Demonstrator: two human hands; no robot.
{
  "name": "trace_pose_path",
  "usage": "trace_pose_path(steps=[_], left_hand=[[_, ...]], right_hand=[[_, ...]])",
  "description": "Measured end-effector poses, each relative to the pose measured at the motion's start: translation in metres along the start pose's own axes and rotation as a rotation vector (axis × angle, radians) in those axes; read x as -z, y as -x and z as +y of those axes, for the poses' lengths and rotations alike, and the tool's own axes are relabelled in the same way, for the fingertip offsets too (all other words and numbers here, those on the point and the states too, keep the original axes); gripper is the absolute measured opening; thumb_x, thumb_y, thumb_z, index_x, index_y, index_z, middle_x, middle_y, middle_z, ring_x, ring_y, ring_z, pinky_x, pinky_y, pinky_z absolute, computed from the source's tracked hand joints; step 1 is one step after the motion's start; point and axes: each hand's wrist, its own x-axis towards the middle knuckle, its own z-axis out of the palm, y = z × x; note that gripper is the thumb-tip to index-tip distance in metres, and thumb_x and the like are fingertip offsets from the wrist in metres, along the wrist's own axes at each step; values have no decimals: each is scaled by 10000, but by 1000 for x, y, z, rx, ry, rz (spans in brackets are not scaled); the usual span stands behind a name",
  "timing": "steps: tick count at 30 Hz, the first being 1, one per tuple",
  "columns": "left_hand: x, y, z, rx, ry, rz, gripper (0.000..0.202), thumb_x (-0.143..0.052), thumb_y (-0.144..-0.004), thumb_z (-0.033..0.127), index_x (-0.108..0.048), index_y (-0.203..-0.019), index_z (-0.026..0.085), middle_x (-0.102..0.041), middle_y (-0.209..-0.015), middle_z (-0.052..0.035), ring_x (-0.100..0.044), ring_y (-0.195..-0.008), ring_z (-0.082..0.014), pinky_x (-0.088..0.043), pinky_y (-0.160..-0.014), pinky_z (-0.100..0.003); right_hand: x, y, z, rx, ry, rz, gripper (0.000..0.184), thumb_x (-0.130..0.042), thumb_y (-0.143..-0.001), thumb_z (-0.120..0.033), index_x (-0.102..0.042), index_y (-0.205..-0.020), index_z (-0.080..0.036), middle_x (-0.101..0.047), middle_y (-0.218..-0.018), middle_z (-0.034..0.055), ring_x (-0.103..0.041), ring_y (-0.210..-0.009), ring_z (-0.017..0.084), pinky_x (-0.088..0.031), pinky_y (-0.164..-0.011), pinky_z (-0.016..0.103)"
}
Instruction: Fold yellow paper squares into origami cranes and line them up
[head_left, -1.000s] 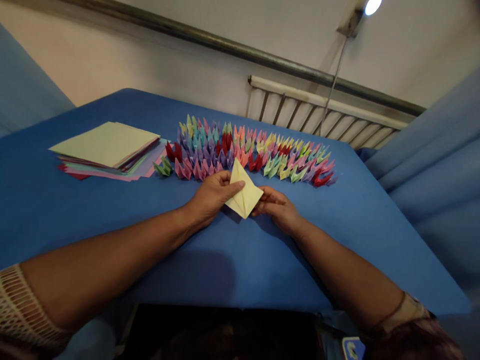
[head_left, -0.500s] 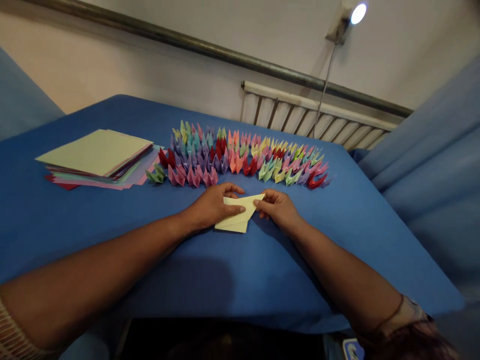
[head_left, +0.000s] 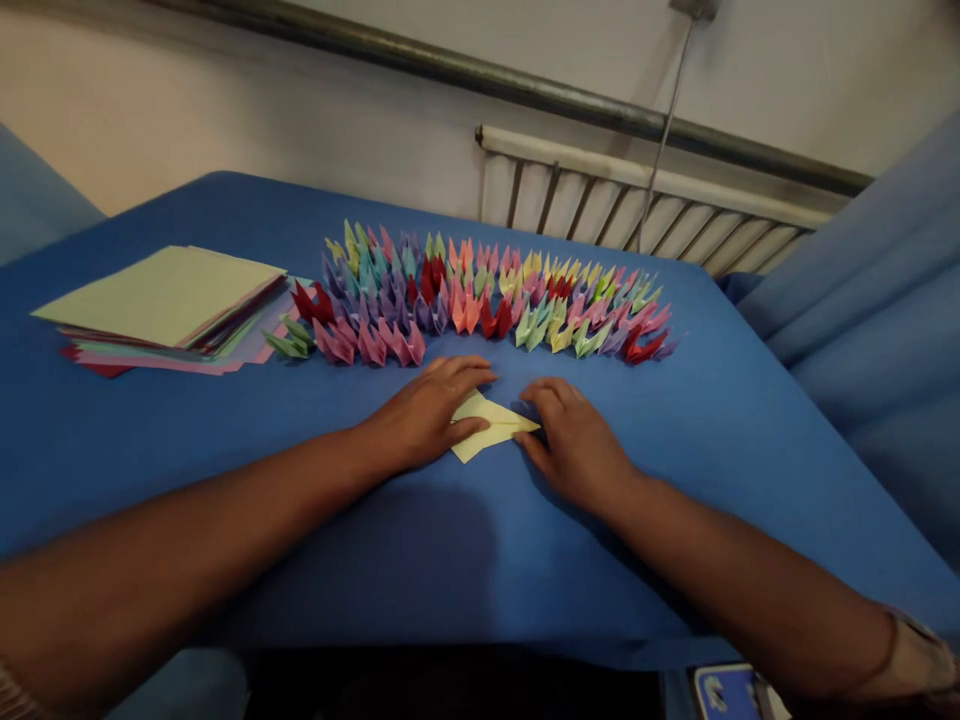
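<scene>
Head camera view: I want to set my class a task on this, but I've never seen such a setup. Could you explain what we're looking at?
There is no machine here: a person works with bare hands, seen by a camera worn on their head, looking forward and down. On the blue table are a stack of coloured paper sheets on the left and rows of colourful folded paper figures. Nearer the person is a folded yellow paper. The left hand has its thumb on that paper; whether it grips or only presses is unclear. The right hand is partly open around the paper's pointed end.
</scene>
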Motion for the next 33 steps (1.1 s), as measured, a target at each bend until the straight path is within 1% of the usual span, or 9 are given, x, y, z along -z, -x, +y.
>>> trace_pose_path(steps=[2, 5, 7, 10, 15, 19, 24, 29, 33], left_hand=[[3, 2, 4, -44, -86, -11, 321, -583, -891, 296, -597, -1202, 221, -528, -1328, -91, -464, -1207, -279, -399, -1009, -465], [6, 3, 13, -90, -144, -92, 230, -487, -949, 276, -651, -1098, 215, -625, -1119, -74, -529, -1026, -247, -429, -916, -431], [6, 2, 16, -97, -127, -138, 260, -433, -975, 274, -637, -1114, 193, -634, -1045, -71, -544, -952, -223, -438, -876, -393], [3, 0, 17, -107, -94, -156, 278, -403, -991, 282, -627, -1121, 181, -622, -1039, -72, -547, -952, -211, -441, -852, -348], [-2, -4, 15, -123, -48, -174, 242, -463, -971, 309, -652, -1068, 194, -612, -1066, -66, -548, -975, -213, -433, -864, -344], [-4, -7, 17, -44, 22, -181, 214, -552, -921, 328, -628, -1073, 198, -608, -1045, -54, -557, -984, -213, -434, -858, -334], [-2, -13, 22, 103, 53, -190, 171, -618, -858, 326, -613, -954, 185, -596, -964, -39, -570, -922, -210, -431, -780, -314], [-1, -16, 23, 146, 99, -177, 124, -567, -869, 294, -599, -830, 180, -602, -935, -32, -578, -878, -193, -423, -769, -308], [-1, -17, 25, 162, 90, -170, 131, -555, -867, 281, -594, -797, 177, -616, -971, -37, -584, -875, -190, -421, -773, -308]], right_hand=[[-1, 7, 0, 134, 68, -22, 368, -527, -925, -252, -565, -1275, -144, -541, -1354, 137, -484, -1209, 288, -404, -996, 458], [-1, 13, 3, 203, 87, -106, 366, -431, -978, -262, -569, -1300, -153, -561, -1347, 112, -495, -1196, 276, -422, -989, 462], [2, 14, 7, 203, 66, -139, 373, -440, -975, -264, -573, -1303, -147, -570, -1339, 114, -508, -1184, 268, -443, -980, 452], [8, 15, 10, 197, 26, -150, 358, -464, -960, -253, -603, -1270, -139, -578, -1331, 124, -519, -1189, 265, -449, -1000, 451], [12, 28, 19, 150, 1, -118, 369, -462, -953, -234, -598, -1278, -123, -576, -1334, 138, -537, -1190, 264, -455, -1026, 449], [12, 43, 24, 109, -2, -86, 381, -470, -951, -245, -578, -1301, -138, -570, -1337, 134, -530, -1198, 263, -456, -1028, 453], [13, 46, 16, 115, -8, -80, 399, -460, -964, -258, -543, -1338, -149, -542, -1357, 145, -513, -1212, 261, -451, -1016, 458], [10, 43, 6, 122, 39, -123, 431, -502, -951, -309, -523, -1368, -205, -486, -1409, 149, -461, -1252, 298, -425, -1000, 499], [9, 41, 4, 106, 64, -141, 442, -482, -959, -350, -503, -1386, -237, -467, -1433, 141, -447, -1256, 307, -417, -987, 514]])
